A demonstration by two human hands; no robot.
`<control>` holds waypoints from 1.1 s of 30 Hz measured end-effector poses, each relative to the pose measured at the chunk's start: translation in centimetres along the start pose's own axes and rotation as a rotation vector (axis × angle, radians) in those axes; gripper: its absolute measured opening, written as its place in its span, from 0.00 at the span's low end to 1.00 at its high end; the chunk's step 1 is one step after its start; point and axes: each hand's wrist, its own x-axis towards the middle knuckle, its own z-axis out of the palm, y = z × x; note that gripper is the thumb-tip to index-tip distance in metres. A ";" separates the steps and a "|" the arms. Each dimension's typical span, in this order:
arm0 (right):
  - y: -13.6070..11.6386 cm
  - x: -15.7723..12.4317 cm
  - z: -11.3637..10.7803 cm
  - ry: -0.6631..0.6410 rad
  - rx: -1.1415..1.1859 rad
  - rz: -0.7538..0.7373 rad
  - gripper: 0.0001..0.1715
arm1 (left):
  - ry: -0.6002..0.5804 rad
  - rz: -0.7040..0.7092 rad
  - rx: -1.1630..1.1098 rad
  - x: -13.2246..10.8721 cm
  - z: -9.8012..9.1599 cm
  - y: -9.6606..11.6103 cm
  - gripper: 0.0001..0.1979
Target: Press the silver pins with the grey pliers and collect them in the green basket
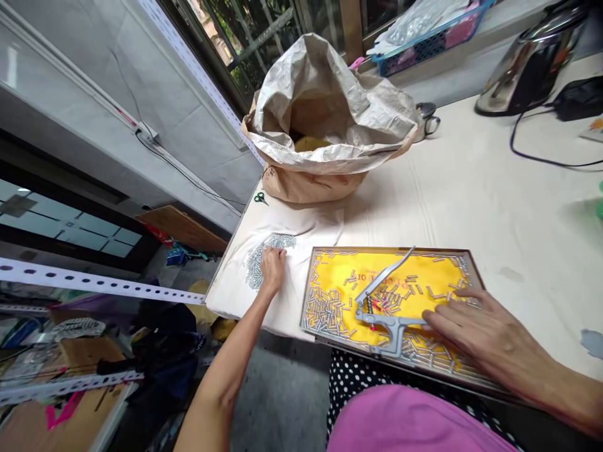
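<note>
My left hand reaches out to a heap of small silver metal tubes on a white cloth, its fingers curled down into the heap. What they hold is hidden. My right hand lies on the yellow-lined tray with its fingers stretched flat over loose tubes, next to the handle of silver hand pliers. Several more tubes are scattered across the tray.
A large crumpled paper sack stands at the back of the white table. Small green scissors lie beside it. A metal kettle, a black cable and a blue basket are at the far right.
</note>
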 end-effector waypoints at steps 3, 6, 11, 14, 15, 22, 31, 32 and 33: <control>0.1 -0.4 1.2 -0.068 -0.011 -0.039 0.14 | -0.051 0.030 0.025 0.4 1.1 -1.1 0.13; 0.2 -0.5 1.8 -0.132 -0.029 -0.001 0.15 | -0.091 0.055 0.044 0.7 1.7 -0.8 0.13; -0.1 0.3 1.2 -0.248 -0.061 0.058 0.18 | -0.132 0.063 0.038 2.1 2.0 -1.0 0.12; 0.2 1.8 0.6 -0.250 -0.162 0.070 0.17 | -0.101 0.104 -0.039 2.4 1.6 -0.9 0.11; 0.6 2.5 0.4 -0.245 -0.207 0.056 0.16 | -0.090 0.107 -0.102 2.1 1.3 -0.6 0.10; 3.7 7.0 2.5 -0.358 -0.298 -0.086 0.13 | -0.454 -0.042 -0.849 -7.0 -2.9 6.5 0.18; 6.1 7.3 2.0 -0.446 -0.226 -0.128 0.12 | -0.754 -0.332 -1.134 -15.0 -3.7 9.6 0.21; 6.2 7.1 1.5 -0.437 -0.189 -0.129 0.13 | -0.751 -0.335 -1.133 -15.1 -3.6 9.6 0.21; 6.3 7.0 1.1 -0.425 -0.154 -0.135 0.14 | -0.743 -0.332 -1.127 -15.1 -3.5 9.6 0.21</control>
